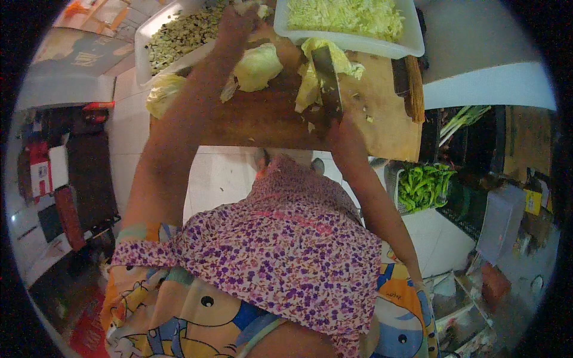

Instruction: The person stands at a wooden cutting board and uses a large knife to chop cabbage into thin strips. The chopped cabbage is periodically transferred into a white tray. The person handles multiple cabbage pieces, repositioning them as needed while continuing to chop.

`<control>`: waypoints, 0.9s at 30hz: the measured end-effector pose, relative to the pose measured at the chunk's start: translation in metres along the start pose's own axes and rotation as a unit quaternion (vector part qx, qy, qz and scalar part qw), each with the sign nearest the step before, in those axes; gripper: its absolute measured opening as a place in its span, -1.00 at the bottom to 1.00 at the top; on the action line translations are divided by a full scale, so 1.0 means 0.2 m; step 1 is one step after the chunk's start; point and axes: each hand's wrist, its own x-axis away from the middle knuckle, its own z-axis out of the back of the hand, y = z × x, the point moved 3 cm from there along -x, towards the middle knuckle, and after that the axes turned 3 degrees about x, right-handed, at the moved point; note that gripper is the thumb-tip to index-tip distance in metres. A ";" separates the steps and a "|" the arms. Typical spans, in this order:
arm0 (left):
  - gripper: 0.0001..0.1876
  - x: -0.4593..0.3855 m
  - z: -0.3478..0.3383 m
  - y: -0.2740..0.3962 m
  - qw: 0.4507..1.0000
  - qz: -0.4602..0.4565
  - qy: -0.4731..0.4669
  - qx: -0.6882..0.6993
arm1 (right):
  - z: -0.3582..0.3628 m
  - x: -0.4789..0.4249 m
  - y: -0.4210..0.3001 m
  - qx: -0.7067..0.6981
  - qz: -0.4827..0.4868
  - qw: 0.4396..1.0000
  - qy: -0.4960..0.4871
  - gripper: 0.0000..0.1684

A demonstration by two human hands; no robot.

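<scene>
My right hand (342,129) is closed on the handle of a broad-bladed kitchen knife (329,78), whose blade lies against loose pale-yellow cabbage leaves (309,85) on a wooden cutting board (264,121). My left hand (237,22) reaches to the far side of the board, by the rim of the left tub; its fingers are blurred, and I cannot tell if they hold anything. Nearer than that hand lies a cabbage piece (258,67). Another leafy cabbage piece (163,91) rests at the board's left edge, beside my left forearm. Small leaf scraps lie around the blade.
A white tub of shredded cabbage (349,38) stands at the board's far right. A second white tub (142,58) at far left holds chopped pieces. Straw-like bristles (415,89) line the board's right side. A basket of green peppers (423,188) sits lower right.
</scene>
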 end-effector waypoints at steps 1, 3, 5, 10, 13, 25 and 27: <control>-0.55 -0.11 0.01 -0.05 1.000 -0.005 0.003 -0.007 | 0.02 0.01 0.00 0.026 0.025 0.999 0.006 -0.74; -0.54 -0.25 0.02 -0.15 0.999 -0.015 0.002 -0.036 | 0.06 0.04 0.01 0.023 0.042 0.998 0.029 -0.77; -0.54 -0.27 0.01 -0.23 0.996 -0.040 -0.005 -0.081 | 0.13 0.08 0.03 -0.030 0.035 0.996 0.074 -0.78; -0.51 0.16 -0.13 -0.22 0.966 -0.198 -0.137 -0.091 | 0.26 0.16 0.15 -0.142 -0.032 0.986 0.085 -0.78; -0.47 0.50 -0.27 -0.16 0.884 -0.330 -0.243 -0.227 | 0.27 0.18 0.25 -0.132 -0.049 0.988 0.069 -0.79; -0.34 0.49 -0.61 -0.03 0.796 -0.394 -0.308 -0.340 | 0.19 0.11 0.33 -0.115 -0.043 0.992 -0.017 -0.71; -0.34 0.49 -0.60 -0.07 0.847 -0.280 -0.335 -0.304 | 0.19 0.11 0.34 -0.116 -0.037 0.992 -0.017 -0.70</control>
